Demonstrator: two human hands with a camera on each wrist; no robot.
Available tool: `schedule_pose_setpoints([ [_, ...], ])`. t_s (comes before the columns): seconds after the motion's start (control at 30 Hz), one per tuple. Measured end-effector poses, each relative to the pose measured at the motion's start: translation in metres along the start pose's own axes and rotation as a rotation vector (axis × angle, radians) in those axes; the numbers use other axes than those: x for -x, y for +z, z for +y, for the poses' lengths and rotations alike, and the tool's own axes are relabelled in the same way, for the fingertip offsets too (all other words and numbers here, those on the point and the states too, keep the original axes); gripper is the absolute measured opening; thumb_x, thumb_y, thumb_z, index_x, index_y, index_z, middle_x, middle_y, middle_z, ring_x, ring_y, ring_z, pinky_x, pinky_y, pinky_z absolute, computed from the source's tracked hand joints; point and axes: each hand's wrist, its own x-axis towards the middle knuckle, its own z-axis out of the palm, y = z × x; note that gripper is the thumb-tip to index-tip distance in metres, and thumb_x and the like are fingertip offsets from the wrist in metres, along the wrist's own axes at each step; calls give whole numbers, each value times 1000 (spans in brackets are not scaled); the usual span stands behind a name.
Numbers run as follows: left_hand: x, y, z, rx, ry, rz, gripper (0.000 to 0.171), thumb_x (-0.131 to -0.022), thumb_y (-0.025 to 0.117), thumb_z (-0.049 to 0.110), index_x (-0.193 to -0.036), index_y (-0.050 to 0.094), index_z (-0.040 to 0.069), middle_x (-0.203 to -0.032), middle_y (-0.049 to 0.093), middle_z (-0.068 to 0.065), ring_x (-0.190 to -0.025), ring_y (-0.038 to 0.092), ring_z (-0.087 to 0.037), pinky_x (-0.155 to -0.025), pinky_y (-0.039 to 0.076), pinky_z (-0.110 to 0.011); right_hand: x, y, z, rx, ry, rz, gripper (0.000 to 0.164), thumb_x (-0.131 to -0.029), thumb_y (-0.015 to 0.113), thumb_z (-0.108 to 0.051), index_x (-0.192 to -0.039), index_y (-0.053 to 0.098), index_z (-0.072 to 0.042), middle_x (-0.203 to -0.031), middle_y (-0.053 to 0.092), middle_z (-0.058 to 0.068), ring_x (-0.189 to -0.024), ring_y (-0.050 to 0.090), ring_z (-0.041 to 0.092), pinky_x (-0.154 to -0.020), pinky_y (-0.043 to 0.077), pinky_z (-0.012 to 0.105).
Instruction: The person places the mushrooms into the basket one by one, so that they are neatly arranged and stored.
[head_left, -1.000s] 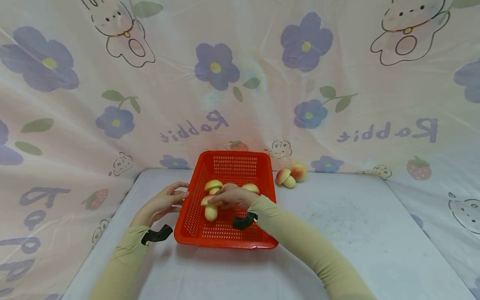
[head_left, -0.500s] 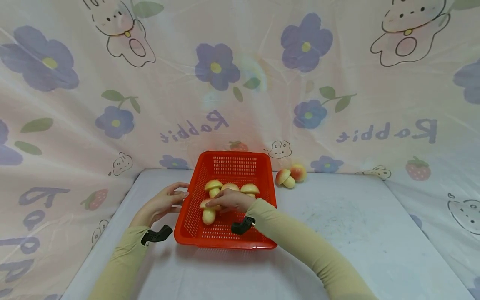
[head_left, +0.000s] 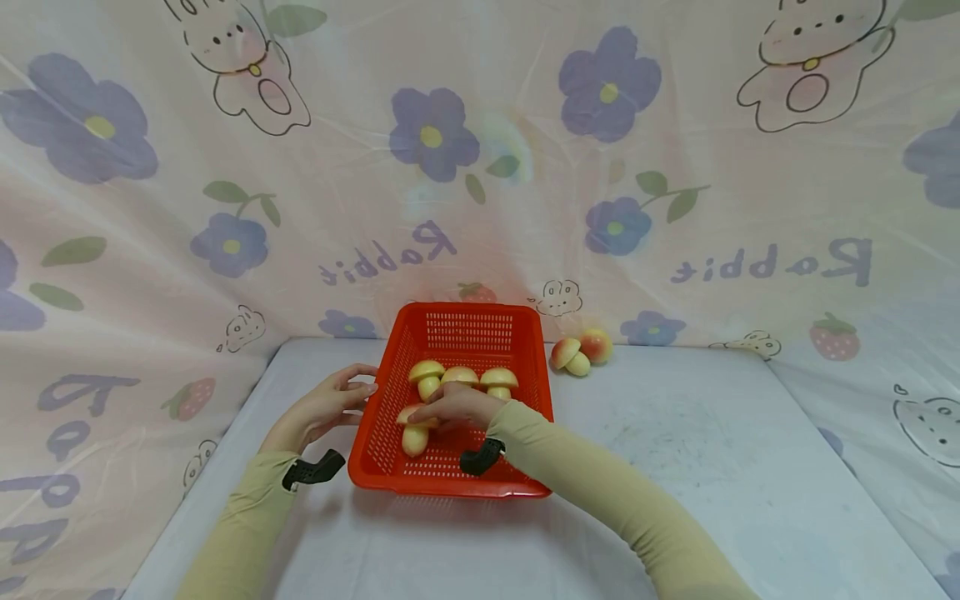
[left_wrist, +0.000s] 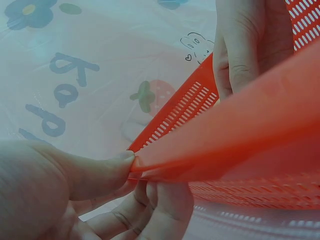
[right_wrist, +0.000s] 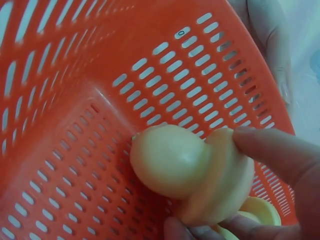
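Note:
A red perforated plastic basket [head_left: 459,483] stands on the table. My left hand [head_left: 322,410] grips its left rim; in the left wrist view the thumb [left_wrist: 107,172] lies over the rim with fingers curled beneath. Inside the basket my right hand [head_left: 463,406] holds a toy mushroom [head_left: 415,440] by its cap, stem toward me. The right wrist view shows this mushroom [right_wrist: 172,160] between thumb and fingers, low in the basket by the wall. Behind it stand a yellow-capped mushroom [head_left: 427,372], a pinkish-capped mushroom [head_left: 460,377] partly hidden by my hand, and another yellow-capped mushroom [head_left: 498,379].
Right of the basket, at the back of the table [head_left: 675,433], lie a red-and-yellow mushroom [head_left: 566,353] and a round red-and-yellow piece [head_left: 597,346], close together. A printed cloth [head_left: 517,225] with flowers and rabbits hangs behind and at the sides.
My right hand has moved the mushroom toward me and slightly left inside the basket, uncovering more of the mushrooms behind. The left hand stays on the rim.

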Motion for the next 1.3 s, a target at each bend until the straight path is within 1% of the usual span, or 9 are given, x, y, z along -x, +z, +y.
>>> schedule_pose_setpoints([
  [0.3, 1, 0, 0, 4, 1, -3, 43, -101, 51, 16, -138, 35, 4, -116, 60, -20, -90, 64, -25, -81, 54, -45, 2, 4, -2, 16, 20, 46, 28, -83, 76, -29, -89, 65, -3, -82, 59, 6, -78, 55, 21, -80, 53, 37],
  [0.43, 1, 1, 0, 15, -2, -5, 43, -100, 51, 16, -139, 35, 4, -116, 60, -21, -90, 64, -25, -79, 55, -42, 1, 5, -2, 19, 40, 44, 31, -84, 74, -31, -92, 66, -3, -85, 61, 5, -82, 59, 22, -83, 52, 39],
  [0.6, 1, 1, 0, 17, -3, -4, 43, -100, 51, 16, -139, 35, 4, -116, 60, -21, -89, 64, -25, -78, 55, -41, 2, 4, -2, -20, 30, 17, 25, -89, 69, -24, -96, 63, -1, -88, 59, 6, -88, 58, 25, -90, 49, 45],
  [0.7, 1, 1, 0, 14, -4, -3, 43, -100, 51, 16, -139, 35, 4, -115, 60, -20, -89, 64, -25, -78, 55, -41, 2, 2, -1, -34, 5, 1, 20, -90, 67, -21, -90, 60, -3, -84, 54, 6, -84, 55, 24, -92, 46, 48],
  [0.77, 1, 1, 1, 10, -5, 0, 43, -100, 51, 16, -139, 35, 4, -115, 60, -20, -89, 64, -25, -78, 55, -41, 2, 1, -2, -34, -19, -9, 21, -91, 66, -20, -81, 57, -3, -80, 51, 7, -81, 53, 25, -93, 45, 50],
  [0.87, 1, 1, 1, 0, -6, 5, 44, -100, 52, 17, -138, 35, 4, -114, 60, -19, -89, 64, -25, -79, 55, -42, 4, 0, -4, -34, -38, -8, 23, -91, 65, -17, -76, 56, -2, -76, 50, 8, -80, 54, 28, -93, 45, 51],
  [0.93, 1, 1, 1, -6, -6, 8, 44, -100, 52, 17, -138, 35, 5, -114, 61, -18, -89, 64, -25, -80, 54, -43, 6, -1, -6, -34, -38, 0, 19, -90, 65, -17, -79, 59, -2, -78, 54, 8, -84, 57, 30, -93, 45, 50],
  [1.07, 1, 1, 2, -12, -4, 9, 44, -100, 52, 17, -138, 35, 5, -113, 61, -18, -90, 64, -25, -81, 54, -45, 8, -3, -10, -54, -13, 18, 17, -90, 65, -17, -95, 66, -1, -87, 60, 7, -92, 59, 30, -94, 46, 49],
  [1.3, 1, 0, 1, -5, -6, 4, 43, -100, 52, 18, -138, 36, 4, -114, 61, -18, -89, 64, -25, -79, 55, -42, 9, -11, -12, -165, -38, 21, 23, -93, 61, -14, -105, 63, 5, -86, 58, 6, -82, 54, 23, -93, 46, 48],
])
